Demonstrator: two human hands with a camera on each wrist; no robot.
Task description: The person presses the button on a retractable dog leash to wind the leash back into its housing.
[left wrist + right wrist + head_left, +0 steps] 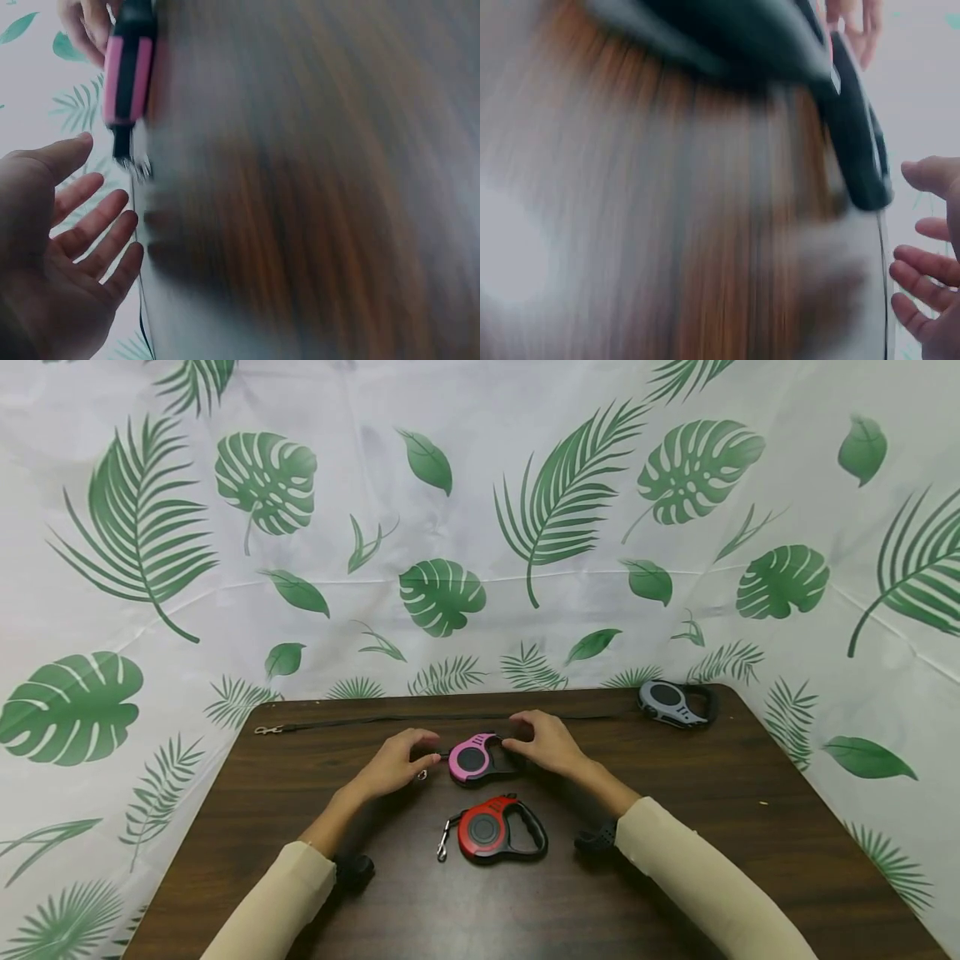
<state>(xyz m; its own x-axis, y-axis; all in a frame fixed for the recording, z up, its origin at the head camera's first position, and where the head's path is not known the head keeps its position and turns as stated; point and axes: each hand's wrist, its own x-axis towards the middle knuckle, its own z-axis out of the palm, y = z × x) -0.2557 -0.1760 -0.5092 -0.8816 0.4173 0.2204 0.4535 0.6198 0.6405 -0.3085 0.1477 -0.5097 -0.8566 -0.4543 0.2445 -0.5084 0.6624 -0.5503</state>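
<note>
A pink and black retractable leash (471, 761) lies on the table between the two hands. To its left is the left hand (393, 764), fingers spread near its small metal clip (422, 774); the left wrist view shows this hand (82, 247) holding nothing, apart from the pink leash (129, 75). Beside the black handle, the right hand (551, 743) has loosely bent fingers; in the right wrist view a gap separates this hand (934, 262) from the handle (855, 142). A red leash (483, 831) with a metal clip (442, 852) lies nearer the front.
At the back right corner of the brown table (750, 852) lies a grey leash (666, 695). Its black cord (375, 720) runs left along the back to a metal clip (267, 730). A white cloth (337, 635) with green leaves hangs behind.
</note>
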